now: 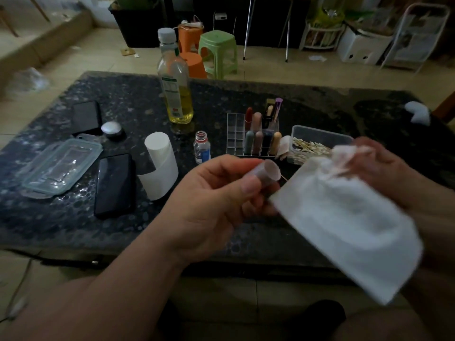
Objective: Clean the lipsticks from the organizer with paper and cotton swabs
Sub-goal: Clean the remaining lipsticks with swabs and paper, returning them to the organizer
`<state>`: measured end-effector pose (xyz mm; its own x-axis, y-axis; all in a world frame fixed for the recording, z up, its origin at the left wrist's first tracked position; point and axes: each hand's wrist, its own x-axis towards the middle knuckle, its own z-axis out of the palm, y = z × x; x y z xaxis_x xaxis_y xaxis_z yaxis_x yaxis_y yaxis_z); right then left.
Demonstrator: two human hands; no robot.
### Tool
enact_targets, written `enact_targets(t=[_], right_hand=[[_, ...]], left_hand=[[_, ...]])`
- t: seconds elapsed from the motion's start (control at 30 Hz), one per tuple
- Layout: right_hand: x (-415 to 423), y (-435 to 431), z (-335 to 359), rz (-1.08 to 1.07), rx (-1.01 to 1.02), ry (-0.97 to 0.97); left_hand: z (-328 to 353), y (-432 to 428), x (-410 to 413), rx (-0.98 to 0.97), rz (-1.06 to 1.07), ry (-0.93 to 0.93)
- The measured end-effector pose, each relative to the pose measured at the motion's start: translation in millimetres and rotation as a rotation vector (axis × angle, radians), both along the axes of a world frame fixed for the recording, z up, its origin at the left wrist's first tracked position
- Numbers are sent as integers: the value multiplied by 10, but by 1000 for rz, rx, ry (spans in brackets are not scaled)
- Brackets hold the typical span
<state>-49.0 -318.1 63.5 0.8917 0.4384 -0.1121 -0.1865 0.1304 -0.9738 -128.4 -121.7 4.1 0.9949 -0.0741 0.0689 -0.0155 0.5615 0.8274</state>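
Observation:
My left hand (216,200) grips a pale lipstick tube (267,172) above the table's front edge, its open end turned up and to the right. My right hand (391,168) pinches a white sheet of paper (344,222) at its pink-stained top; the sheet hangs down and its corner touches the tube. A thin stick shows just right of the tube. Behind them stands a clear gridded organizer (237,136) with several lipsticks (258,142) upright in its right half. A clear box of cotton swabs (310,146) sits to the organizer's right.
On the dark speckled table (138,99) are a tall bottle of yellow liquid (176,87), a small open bottle (202,150), a paper roll (161,164), two dark phones (114,184), a clear lid (61,166), a round silver case (112,129) and crumpled tissue (418,114). Stools stand beyond.

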Motion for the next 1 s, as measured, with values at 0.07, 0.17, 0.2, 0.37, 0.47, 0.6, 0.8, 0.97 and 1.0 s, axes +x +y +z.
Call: enact_targets(t=[0.07, 0.17, 0.2, 0.37, 0.47, 0.6, 0.8, 0.97, 1.0], right_hand=[[100, 42, -10, -53, -101, 58], [253, -13, -210, -115, -60, 136], [248, 22, -231, -93, -60, 154], [281, 70, -286, -84, -28, 201], [182, 21, -313, 0, 146, 289], [294, -28, -556, -39, 39, 236], [686, 112, -880, -58, -355, 59], [867, 209, -968, -74, -357, 5], [890, 227, -974, -83, -364, 0]], left_hand=[[-36, 20, 61, -250, -232, -98], [-166, -38, 158, -307, -325, -134], [-200, -58, 169, -320, -340, -132], [-372, -21, 210, -353, -392, -111], [-357, 56, 208, -175, -291, 11], [-426, 177, 310, 733, -3, 375], [-792, -6, 588, 1437, 202, 223], [-1099, -73, 785, 1411, 152, 224], [-1129, -62, 800, 1405, 136, 232]])
